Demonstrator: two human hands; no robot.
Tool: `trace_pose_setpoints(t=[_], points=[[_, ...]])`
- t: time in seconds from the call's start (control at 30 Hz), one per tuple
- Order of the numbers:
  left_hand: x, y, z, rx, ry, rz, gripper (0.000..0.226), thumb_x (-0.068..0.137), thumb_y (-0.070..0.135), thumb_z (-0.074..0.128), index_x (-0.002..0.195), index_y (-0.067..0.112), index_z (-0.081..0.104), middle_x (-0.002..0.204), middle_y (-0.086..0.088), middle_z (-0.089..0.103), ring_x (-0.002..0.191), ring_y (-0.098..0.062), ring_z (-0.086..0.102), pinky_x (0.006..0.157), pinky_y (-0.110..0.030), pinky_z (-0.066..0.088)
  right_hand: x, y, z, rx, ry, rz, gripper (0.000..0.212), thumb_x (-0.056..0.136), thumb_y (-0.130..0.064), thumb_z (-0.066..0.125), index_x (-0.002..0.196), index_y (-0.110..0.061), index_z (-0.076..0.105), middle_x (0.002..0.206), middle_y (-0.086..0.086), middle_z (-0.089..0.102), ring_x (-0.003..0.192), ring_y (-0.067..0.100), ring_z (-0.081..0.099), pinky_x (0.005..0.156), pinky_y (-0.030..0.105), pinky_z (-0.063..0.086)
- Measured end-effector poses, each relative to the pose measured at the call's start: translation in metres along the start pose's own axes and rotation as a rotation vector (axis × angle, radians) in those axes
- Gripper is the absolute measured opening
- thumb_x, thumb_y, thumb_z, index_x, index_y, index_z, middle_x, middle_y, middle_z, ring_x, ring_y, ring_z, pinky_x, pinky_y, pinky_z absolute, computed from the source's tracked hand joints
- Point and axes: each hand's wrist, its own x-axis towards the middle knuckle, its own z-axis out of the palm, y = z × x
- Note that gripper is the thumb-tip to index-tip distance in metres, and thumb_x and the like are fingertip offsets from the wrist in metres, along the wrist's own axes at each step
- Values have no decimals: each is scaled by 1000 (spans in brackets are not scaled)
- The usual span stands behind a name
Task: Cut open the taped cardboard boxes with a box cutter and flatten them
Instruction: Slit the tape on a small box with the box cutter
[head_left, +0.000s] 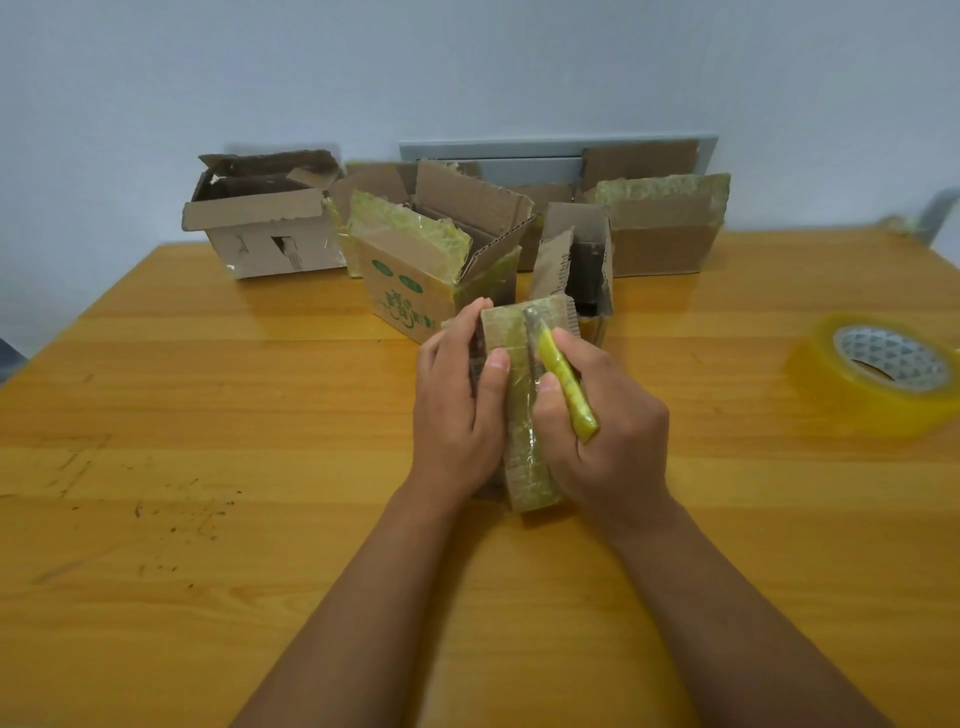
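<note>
Box (524, 415) mid-bench, gripped by left hand (457, 405), fingers wrapped over its side, thumb on the taped top, likely to steady it against the blade. Cutter (566, 384) clasped in right hand (602, 426), fingers closed round the yellow handle, tip at the far end of the tape seam. Farther back, opened boxes (415, 260), unflattened. Tape roll (878, 374) far right.

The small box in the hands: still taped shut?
Shut: tape covers the small box top, flaps closed; the box cutter rests along it.
</note>
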Motion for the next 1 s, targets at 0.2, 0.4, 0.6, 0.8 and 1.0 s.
trace_pose_setpoints(t=[0.2, 0.4, 0.6, 0.8, 1.0], points=[[1, 0, 1, -7, 8, 5, 42, 101, 32, 42, 142, 28, 40, 134, 13, 48, 126, -9, 43, 102, -33, 42, 0, -1, 0, -32, -1, -9, 34, 91, -14, 52, 111, 11, 66, 101, 22, 72, 82, 28, 72, 74, 27, 54], [-1, -2, 2, 15, 12, -11, 42, 101, 32, 40, 142, 29, 40, 134, 13, 48, 124, -5, 42, 102, -21, 37, -4, -1, -2, -42, -8, -34, 32, 90, -13, 54, 108, 10, 68, 97, 19, 73, 83, 27, 71, 78, 21, 51], [-2, -1, 1, 25, 9, -3, 42, 101, 32, 41, 142, 31, 38, 134, 14, 47, 124, -2, 40, 102, -14, 32, -7, -4, 1, -47, -16, -22, 32, 93, -13, 53, 111, 9, 67, 102, 19, 72, 89, 28, 71, 79, 27, 54], [-2, 3, -1, 41, 5, -25, 44, 100, 33, 40, 143, 26, 40, 133, 12, 48, 123, -3, 40, 101, -15, 33, -8, -4, -2, -59, -21, -36, 32, 91, -13, 53, 110, 9, 67, 101, 19, 73, 88, 28, 71, 79, 27, 54], [-3, 8, -2, 33, 7, -49, 44, 100, 33, 39, 144, 27, 39, 132, 13, 48, 123, -4, 41, 101, -16, 34, -9, -4, -8, 4, 38, -43, 31, 90, -13, 53, 107, 9, 67, 91, 17, 72, 70, 21, 67, 64, 25, 53]])
